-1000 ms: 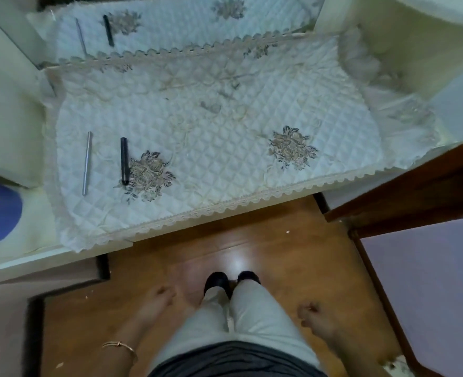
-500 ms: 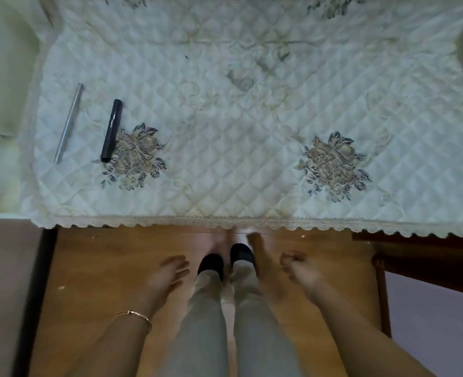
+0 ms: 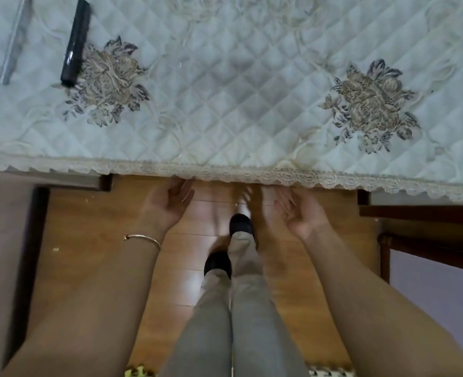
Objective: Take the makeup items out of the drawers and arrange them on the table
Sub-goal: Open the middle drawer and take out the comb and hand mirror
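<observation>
Reaching forward now: left hand (image 3: 170, 205) and right hand (image 3: 301, 213), half a second ago lower, both empty and unclenched under the table's lace edge (image 3: 252, 174); likely drawer next.

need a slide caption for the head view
Both empty hands, left and right, reach under the table's lace edge; black tube and silver stick lie above.

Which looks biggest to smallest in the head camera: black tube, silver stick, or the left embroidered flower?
1. Left embroidered flower, clearly largest.
2. Black tube.
3. Silver stick, thinner; its top is cut off, so its length against the tube is unsure.
</observation>
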The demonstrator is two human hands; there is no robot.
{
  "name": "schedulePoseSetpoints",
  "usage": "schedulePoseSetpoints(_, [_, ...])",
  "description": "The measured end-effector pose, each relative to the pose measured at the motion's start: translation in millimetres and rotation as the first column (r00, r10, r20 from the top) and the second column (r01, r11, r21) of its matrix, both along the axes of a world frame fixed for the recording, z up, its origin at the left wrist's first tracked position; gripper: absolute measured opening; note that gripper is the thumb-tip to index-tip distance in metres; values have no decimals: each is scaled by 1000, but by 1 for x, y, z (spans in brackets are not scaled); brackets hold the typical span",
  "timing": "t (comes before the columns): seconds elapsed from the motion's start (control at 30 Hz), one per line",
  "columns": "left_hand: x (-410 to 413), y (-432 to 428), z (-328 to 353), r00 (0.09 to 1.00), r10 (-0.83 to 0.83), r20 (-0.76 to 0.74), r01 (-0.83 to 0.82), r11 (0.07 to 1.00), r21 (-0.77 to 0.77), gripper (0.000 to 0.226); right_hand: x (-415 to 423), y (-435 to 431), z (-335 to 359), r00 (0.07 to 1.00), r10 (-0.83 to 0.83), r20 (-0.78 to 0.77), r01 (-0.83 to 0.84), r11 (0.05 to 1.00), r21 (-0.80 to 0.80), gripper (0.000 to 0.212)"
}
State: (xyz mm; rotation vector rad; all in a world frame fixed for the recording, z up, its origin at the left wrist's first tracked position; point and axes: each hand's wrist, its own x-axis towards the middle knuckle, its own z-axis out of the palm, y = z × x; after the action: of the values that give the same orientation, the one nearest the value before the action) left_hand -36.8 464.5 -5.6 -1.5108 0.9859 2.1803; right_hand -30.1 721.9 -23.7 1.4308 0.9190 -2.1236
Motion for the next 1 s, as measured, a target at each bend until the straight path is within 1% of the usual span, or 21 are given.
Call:
schedulePoseSetpoints(0.03, [6,-1,-1,1000,11,-5,-11,1000,14,28,5,-4,5,1000,6,-18,-6,1000,-8,28])
schedulePoseSetpoints(0.1, [18,0,-1,999,46,-9,-46,998,40,28,16,-7,11,1000,-9,-14,9,1000,-17,17])
schedulePoseSetpoints(0.13, [25,2,2,999,43,-5,-43,999,34,29,24,-9,15,1000,-22,-9,22,1000,-14,16])
schedulePoseSetpoints(0.27, [66,-3,4,999,-26,-32,27,999,25,29,62,-15,35,998,-61,-22,61,998,10,27])
schedulePoseSetpoints(0.37, [100,-10,11,988,-152,-42,152,988,14,24,95,-18,47,999,27,-17,-26,998,58,14])
schedulePoseSetpoints(0.4, [110,-11,16,974,-226,-35,225,974,-29,22,108,-18,50,997,82,-7,-81,992,98,13])
schedulePoseSetpoints(0.47, [132,-12,34,912,-409,-22,396,895,-206,18,132,-20,59,967,256,12,-251,936,246,15])
schedulePoseSetpoints(0.5, [144,-14,47,876,-482,-25,446,828,-341,17,144,-22,68,938,347,12,-330,881,339,16])
schedulePoseSetpoints(0.53, [155,-18,61,847,-531,-32,448,746,-493,18,156,-24,78,906,424,1,-380,812,443,15])
schedulePoseSetpoints(0.57, [165,-23,78,822,-569,-36,415,641,-645,20,166,-25,90,864,503,-29,-403,725,558,13])
schedulePoseSetpoints(0.6, [172,-29,95,795,-606,-34,366,523,-770,20,174,-27,105,810,582,-69,-392,626,674,11])
schedulePoseSetpoints(0.67, [176,-42,121,732,-681,-19,262,308,-915,15,177,-33,130,703,704,-102,-298,422,856,12])
schedulePoseSetpoints(0.73, [166,-52,137,654,-756,37,201,127,-971,22,167,-38,145,629,775,-64,-180,225,958,18])
schedulePoseSetpoints(0.77, [157,-57,137,607,-790,84,203,53,-978,25,157,-40,147,590,807,-13,-134,113,985,23])
schedulePoseSetpoints(0.8, [147,-61,136,557,-820,134,229,-4,-973,29,147,-40,145,542,838,61,-121,7,993,28])
schedulePoseSetpoints(0.83, [137,-65,129,497,-844,202,283,-62,-957,33,138,-39,142,487,860,150,-144,-91,985,34])
schedulePoseSetpoints(0.87, [131,-68,122,421,-861,286,345,-140,-928,37,132,-37,138,427,870,247,-190,-181,965,38])
schedulePoseSetpoints(0.9, [129,-70,114,343,-866,363,396,-217,-892,41,129,-34,134,369,869,329,-234,-256,938,41])
schedulePoseSetpoints(0.93, [130,-72,106,283,-867,411,414,-276,-867,43,129,-30,131,319,866,386,-258,-313,914,42])
schedulePoseSetpoints(0.97, [133,-72,100,250,-866,434,407,-313,-858,43,130,-28,129,282,862,420,-265,-351,898,43])
schedulePoseSetpoints(1.0, [137,-72,98,238,-865,442,396,-330,-857,43,133,-27,129,257,861,439,-264,-374,889,45])
